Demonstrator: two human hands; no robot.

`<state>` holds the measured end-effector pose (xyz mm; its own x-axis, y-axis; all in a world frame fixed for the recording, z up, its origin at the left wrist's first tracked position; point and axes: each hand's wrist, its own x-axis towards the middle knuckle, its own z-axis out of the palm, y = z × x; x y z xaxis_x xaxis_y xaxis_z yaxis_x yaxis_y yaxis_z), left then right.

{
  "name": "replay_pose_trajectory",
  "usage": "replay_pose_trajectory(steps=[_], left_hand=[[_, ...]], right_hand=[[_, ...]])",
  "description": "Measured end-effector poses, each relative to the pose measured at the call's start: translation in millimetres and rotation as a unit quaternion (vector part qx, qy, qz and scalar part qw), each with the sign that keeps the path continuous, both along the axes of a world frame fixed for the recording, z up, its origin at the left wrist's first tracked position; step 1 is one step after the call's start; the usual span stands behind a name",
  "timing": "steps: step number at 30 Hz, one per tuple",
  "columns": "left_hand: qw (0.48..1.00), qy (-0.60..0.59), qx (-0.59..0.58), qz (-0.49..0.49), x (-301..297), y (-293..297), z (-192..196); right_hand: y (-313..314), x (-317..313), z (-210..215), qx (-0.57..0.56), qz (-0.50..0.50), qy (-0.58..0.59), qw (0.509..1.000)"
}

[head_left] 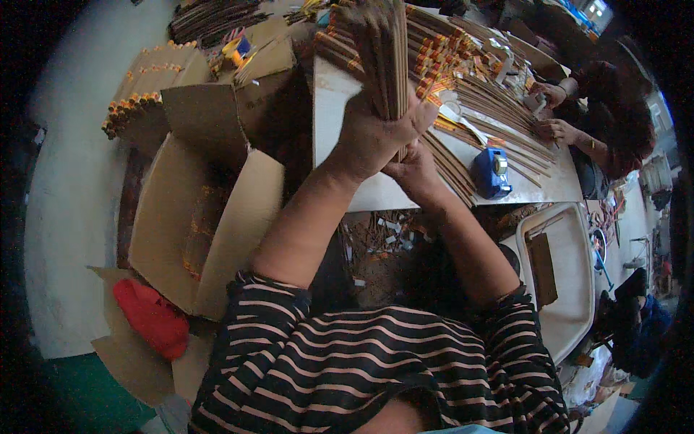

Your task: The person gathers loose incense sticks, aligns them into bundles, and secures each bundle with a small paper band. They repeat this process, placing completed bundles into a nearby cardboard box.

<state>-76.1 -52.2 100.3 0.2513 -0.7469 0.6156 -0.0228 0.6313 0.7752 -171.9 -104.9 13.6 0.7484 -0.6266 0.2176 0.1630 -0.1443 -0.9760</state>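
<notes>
A thick bundle of thin brown sticks (383,58), incense-like, stands nearly upright above the table's near-left part. My left hand (372,134) is closed round it, thumb to the right. Just below, my right hand (419,170) has its fingers curled at the bundle's lower end, partly hidden behind my left hand. More loose brown sticks (450,168) fan out on the white table (334,123) to the right of my hands. A blue tape dispenser (491,173) sits beside them near the table's front edge.
Bundles with orange-yellow wrapped ends (437,54) are piled at the table's back. Across on the right, another person's hands (553,116) hold something white. An open cardboard box (170,210) stands left, near a red cloth (150,318). A white tub (578,289) is at right.
</notes>
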Motion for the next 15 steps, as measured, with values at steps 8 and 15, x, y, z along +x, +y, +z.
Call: replay_pose_trajectory(steps=[8,15], left_hand=[[0.991,-0.018,0.136,0.012,-10,-17,-32],[0.981,0.001,0.186,0.058,-15,-26,-54]], right_hand=[[-15,-2,-32,0.044,0.01,0.011,0.999],[-15,-2,-45,-0.041,-0.015,-0.053,0.998]])
